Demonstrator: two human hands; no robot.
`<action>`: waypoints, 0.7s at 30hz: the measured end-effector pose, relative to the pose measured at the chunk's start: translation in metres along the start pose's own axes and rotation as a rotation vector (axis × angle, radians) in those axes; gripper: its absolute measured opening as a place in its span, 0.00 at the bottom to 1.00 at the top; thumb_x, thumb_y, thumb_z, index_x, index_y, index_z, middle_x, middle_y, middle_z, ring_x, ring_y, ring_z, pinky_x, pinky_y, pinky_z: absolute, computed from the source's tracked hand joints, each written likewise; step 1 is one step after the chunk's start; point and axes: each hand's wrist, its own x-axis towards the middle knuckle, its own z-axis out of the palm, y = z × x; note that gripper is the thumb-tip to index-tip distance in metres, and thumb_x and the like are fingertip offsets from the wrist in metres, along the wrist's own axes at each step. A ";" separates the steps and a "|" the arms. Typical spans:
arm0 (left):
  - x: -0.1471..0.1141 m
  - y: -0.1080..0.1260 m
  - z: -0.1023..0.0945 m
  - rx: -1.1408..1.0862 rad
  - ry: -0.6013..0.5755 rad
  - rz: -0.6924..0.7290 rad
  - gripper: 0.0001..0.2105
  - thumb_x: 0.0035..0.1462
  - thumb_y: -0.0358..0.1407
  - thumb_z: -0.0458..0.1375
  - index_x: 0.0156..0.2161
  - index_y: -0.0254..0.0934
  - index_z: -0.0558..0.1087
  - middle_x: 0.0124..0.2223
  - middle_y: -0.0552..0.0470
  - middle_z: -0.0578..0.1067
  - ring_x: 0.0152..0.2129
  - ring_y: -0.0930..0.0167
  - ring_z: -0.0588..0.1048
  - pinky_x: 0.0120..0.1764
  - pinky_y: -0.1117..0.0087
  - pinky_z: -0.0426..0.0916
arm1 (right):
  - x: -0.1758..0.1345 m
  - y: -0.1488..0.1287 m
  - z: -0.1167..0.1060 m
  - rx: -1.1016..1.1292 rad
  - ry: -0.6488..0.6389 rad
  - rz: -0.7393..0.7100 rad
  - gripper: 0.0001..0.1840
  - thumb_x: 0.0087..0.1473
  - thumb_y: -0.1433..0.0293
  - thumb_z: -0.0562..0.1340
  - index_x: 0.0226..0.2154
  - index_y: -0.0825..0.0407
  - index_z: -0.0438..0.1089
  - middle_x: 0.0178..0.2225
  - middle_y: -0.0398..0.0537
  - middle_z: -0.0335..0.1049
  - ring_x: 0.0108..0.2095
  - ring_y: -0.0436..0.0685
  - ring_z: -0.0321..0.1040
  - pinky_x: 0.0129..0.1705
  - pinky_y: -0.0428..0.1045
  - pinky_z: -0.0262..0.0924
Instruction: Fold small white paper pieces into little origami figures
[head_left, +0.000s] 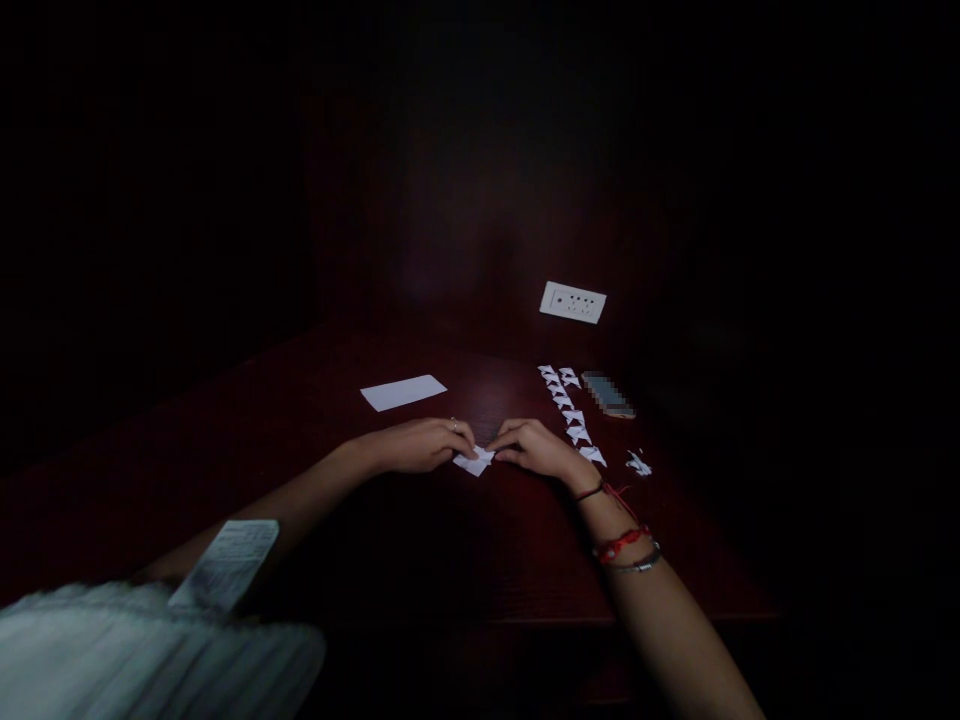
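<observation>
A small piece of folded white paper (477, 464) lies on the dark red table between my two hands. My left hand (424, 444), with a ring on one finger, presses its fingertips on the paper's left part. From the other side, my right hand (534, 447) pinches or presses the paper's right edge with thumb and fingers. Bracelets, some of them red, circle the right wrist. The exact folds under the fingertips are too small to make out. Beyond my left hand a flat white paper strip (403, 392) rests on the table.
Several folded white paper pieces (568, 405) form rows right of centre. A phone (609, 395), blurred over, lies beside them. Nearer me is a little heap of paper scraps (639, 463). A white socket plate (573, 302) sits behind the table, and the surroundings are very dark.
</observation>
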 end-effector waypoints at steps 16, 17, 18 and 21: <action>0.001 0.005 0.000 0.026 -0.036 -0.042 0.23 0.48 0.24 0.45 0.50 0.45 0.56 0.48 0.57 0.63 0.43 0.73 0.62 0.44 0.73 0.54 | 0.007 0.005 0.011 0.005 0.109 0.110 0.11 0.52 0.70 0.48 0.29 0.57 0.63 0.28 0.48 0.63 0.30 0.47 0.58 0.34 0.43 0.51; 0.001 0.006 -0.001 0.025 -0.038 -0.042 0.24 0.48 0.24 0.45 0.50 0.46 0.55 0.49 0.57 0.62 0.43 0.73 0.62 0.44 0.73 0.54 | 0.007 0.005 0.012 0.008 0.116 0.125 0.11 0.52 0.69 0.48 0.29 0.57 0.63 0.28 0.48 0.63 0.29 0.47 0.58 0.34 0.43 0.51; 0.001 0.006 -0.001 0.022 -0.040 -0.040 0.25 0.47 0.23 0.45 0.50 0.46 0.55 0.49 0.58 0.62 0.43 0.73 0.62 0.44 0.73 0.54 | 0.008 0.006 0.013 0.010 0.117 0.137 0.11 0.51 0.70 0.48 0.28 0.57 0.63 0.28 0.48 0.63 0.29 0.47 0.59 0.33 0.43 0.51; 0.001 0.007 -0.001 0.014 -0.048 -0.026 0.26 0.45 0.22 0.44 0.50 0.48 0.55 0.50 0.59 0.61 0.44 0.73 0.61 0.44 0.74 0.54 | 0.009 0.007 0.016 0.006 0.105 0.170 0.10 0.51 0.70 0.49 0.28 0.57 0.63 0.28 0.48 0.64 0.29 0.47 0.59 0.32 0.43 0.51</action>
